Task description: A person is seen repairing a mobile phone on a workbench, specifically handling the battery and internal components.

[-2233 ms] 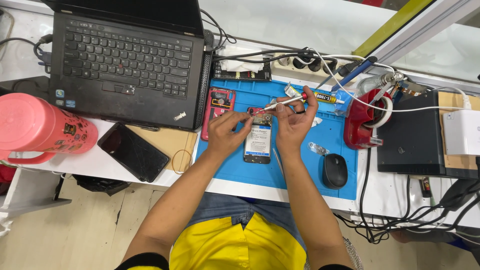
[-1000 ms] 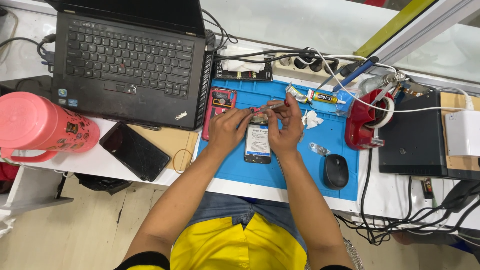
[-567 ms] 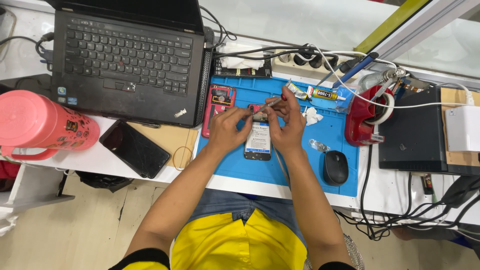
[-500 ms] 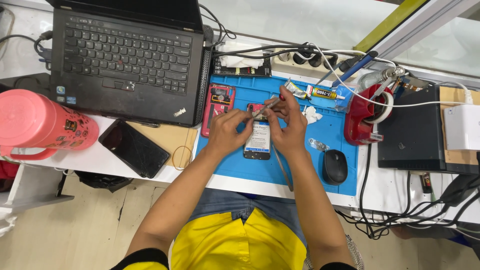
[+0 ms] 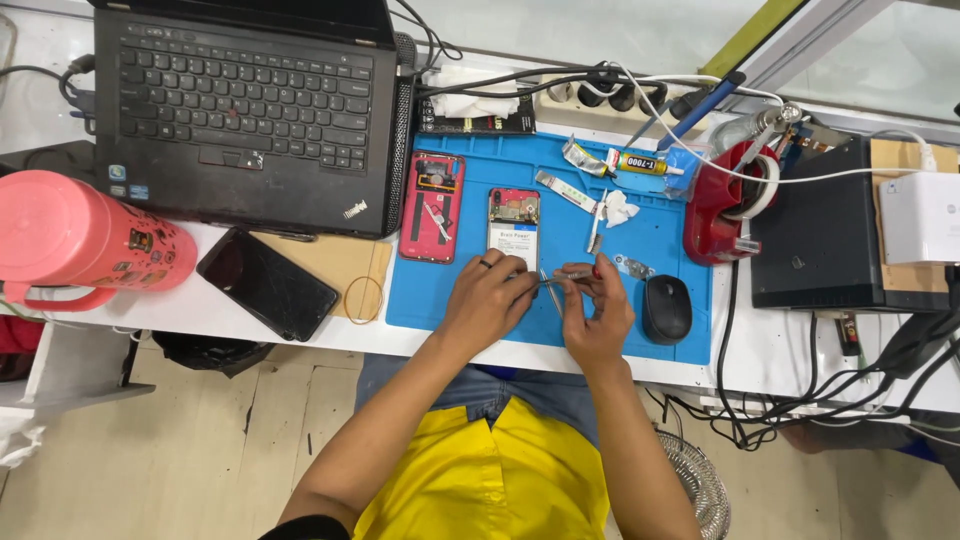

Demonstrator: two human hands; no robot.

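Metal tweezers [image 5: 552,285] between both hands

Both hands meet just below the opened phone [image 5: 514,226]: left hand [image 5: 487,300] curled, right hand [image 5: 598,310] pinching, fingertips nearly touching, forearms converging.

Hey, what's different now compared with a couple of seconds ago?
Both hands came off the opened phone and drew back toward the body; the left hand and right hand now meet over the blue mat, holding thin metal tweezers between them. Laptop, pink bottle and mouse stayed put.
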